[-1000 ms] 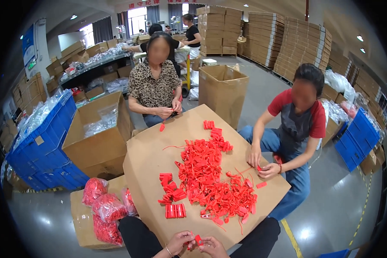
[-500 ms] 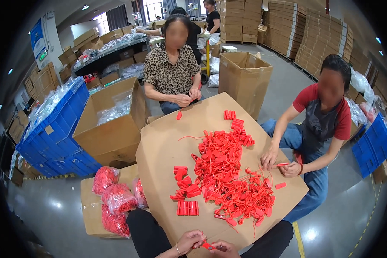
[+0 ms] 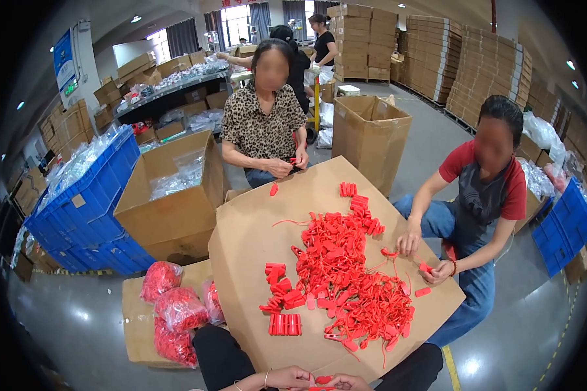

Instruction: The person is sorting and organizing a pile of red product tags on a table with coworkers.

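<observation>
My left hand (image 3: 292,376) is at the lower edge of the view, its fingers closed on a small red plastic piece (image 3: 323,379). Against the other end of that piece my right hand (image 3: 349,382) is closed too; the lower parts of both hands are cut off by the frame. Beyond them, on a cardboard sheet (image 3: 241,228), lies a tangled heap of red plastic pieces with thin red cords (image 3: 336,254). Left of the heap, more red pieces sit in a row (image 3: 285,324) and in a stacked line (image 3: 280,287).
Across the cardboard a person in a leopard-print shirt (image 3: 261,124) handles a small red piece. At the right, a person in a red-sleeved shirt (image 3: 486,176) holds red parts. Bags of red pieces (image 3: 181,311) lie at left, near an open carton (image 3: 169,225) and blue crates (image 3: 85,221).
The view has tilted up a little, and my hands sit lower in it with the red piece. The person at right has moved their hands, holding the red parts apart.
</observation>
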{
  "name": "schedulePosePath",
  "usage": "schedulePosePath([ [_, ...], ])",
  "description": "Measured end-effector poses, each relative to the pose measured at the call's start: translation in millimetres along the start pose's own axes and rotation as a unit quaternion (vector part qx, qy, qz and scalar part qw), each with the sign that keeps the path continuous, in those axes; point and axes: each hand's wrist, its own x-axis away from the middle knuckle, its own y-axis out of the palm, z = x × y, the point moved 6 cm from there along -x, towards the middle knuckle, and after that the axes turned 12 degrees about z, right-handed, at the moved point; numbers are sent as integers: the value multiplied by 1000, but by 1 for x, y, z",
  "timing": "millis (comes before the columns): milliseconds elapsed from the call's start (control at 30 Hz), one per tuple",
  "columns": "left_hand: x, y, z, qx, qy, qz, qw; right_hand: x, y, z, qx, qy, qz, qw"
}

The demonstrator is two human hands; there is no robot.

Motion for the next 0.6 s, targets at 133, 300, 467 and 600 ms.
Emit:
schedulePosePath([
  [133, 0, -2, -4, -22, 11, -17, 1000, 9, 3, -2, -18, 74, 16, 997],
  [300, -7, -9, -11, -25, 92, 44, 994, 6, -3, 1, -21, 54, -43, 997],
  [467, -4, -14, 9, -115, 91, 60, 987, 6, -8, 11, 23, 37, -1, 999],
  [600, -1, -6, 0, -44, -12, 64, 997, 1, -2, -19, 205, -59, 39, 976],
])
